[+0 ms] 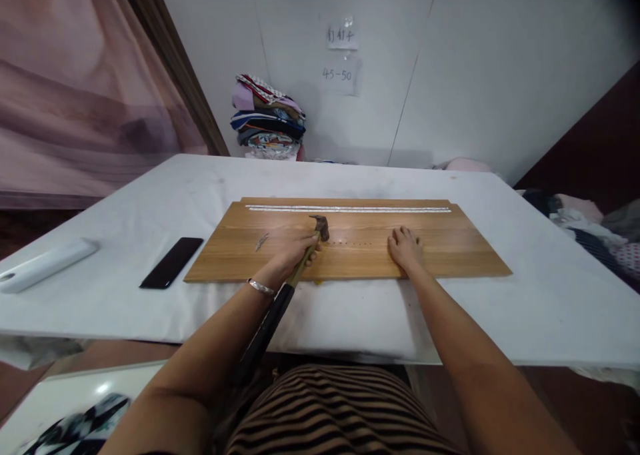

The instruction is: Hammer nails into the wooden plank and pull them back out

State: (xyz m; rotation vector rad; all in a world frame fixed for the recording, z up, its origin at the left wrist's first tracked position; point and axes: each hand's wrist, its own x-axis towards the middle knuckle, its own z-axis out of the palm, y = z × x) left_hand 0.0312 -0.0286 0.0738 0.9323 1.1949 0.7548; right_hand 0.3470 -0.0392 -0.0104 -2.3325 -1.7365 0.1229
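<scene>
A wooden board [450,252] lies flat on the white table [525,295]. My left hand [293,255] is wrapped round a hammer [280,298] close to its rusty head [320,226], which rests on the board. The hammer's black grip runs back under my wrist, which wears a silver bracelet. My right hand [404,247] lies flat on the board with its fingers stretched out. Between the hands a short row of small nails [355,244] dots the wood. A few loose nails [262,241] lie left of my left hand.
A long white strip [350,209] runs along the board's far edge. A black phone [171,262] and a white oblong object [45,265] lie on the table at left. Folded clothes [267,118] are stacked against the back wall under paper notes. More fabric lies at right.
</scene>
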